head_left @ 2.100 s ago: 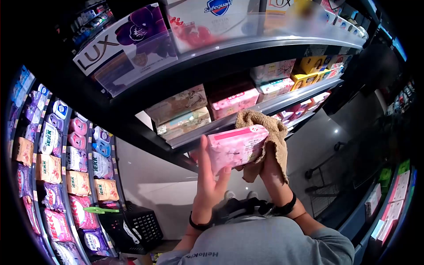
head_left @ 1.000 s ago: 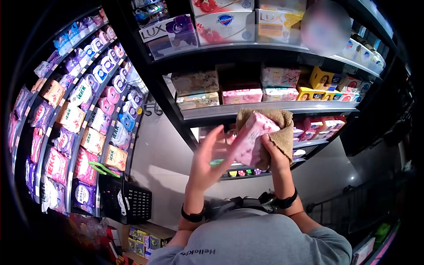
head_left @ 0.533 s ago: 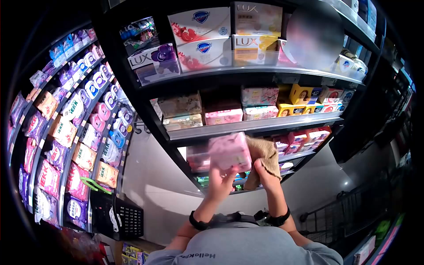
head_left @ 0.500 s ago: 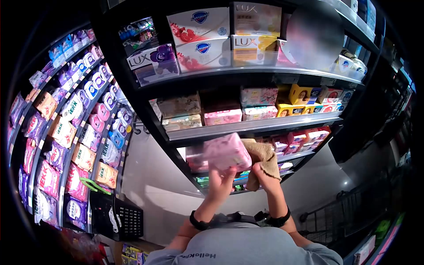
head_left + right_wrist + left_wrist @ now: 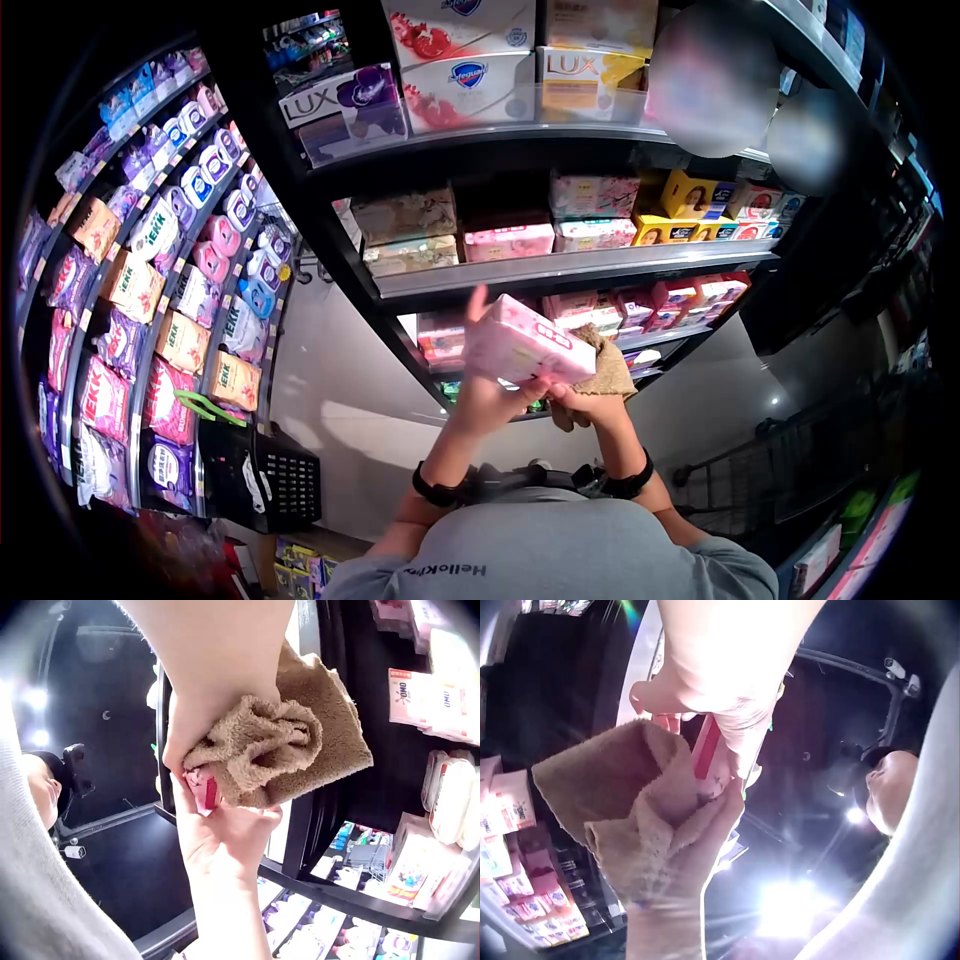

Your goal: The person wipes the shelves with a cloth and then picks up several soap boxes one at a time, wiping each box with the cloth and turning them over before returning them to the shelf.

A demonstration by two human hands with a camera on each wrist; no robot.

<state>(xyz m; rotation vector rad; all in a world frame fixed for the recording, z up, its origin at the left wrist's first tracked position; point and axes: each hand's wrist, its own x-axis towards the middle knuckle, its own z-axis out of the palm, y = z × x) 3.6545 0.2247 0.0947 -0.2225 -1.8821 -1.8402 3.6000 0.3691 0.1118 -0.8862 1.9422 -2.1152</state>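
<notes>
My left hand (image 5: pixel 487 400) holds a pink, flower-printed soap pack (image 5: pixel 530 343), thumb along its near edge and fingers behind its left end. The pack is tilted, its red-lettered side facing up. Beside it my right hand (image 5: pixel 597 404) grips a brown terry towel (image 5: pixel 608 372), with the thumb at the pack's lower right corner. In the left wrist view the towel (image 5: pixel 641 802) hangs in loose folds over the right hand. From the right wrist, only a small end of the pack (image 5: pixel 201 789) shows between the towel and the left hand (image 5: pixel 225 840).
In front stands a dark shelf unit with a clear-lipped shelf edge (image 5: pixel 580 272) and rows of soap packs (image 5: pixel 508 240). Bagged detergents fill the shelves (image 5: pixel 135 285) at left. A black basket (image 5: pixel 290 485) stands low left; a dark trolley (image 5: pixel 740 465) is at right.
The left hand came away from the pack, then took it from the right hand's side. Since half a second ago the pack has turned, and both hands have drawn together. The towel stays in the right hand.
</notes>
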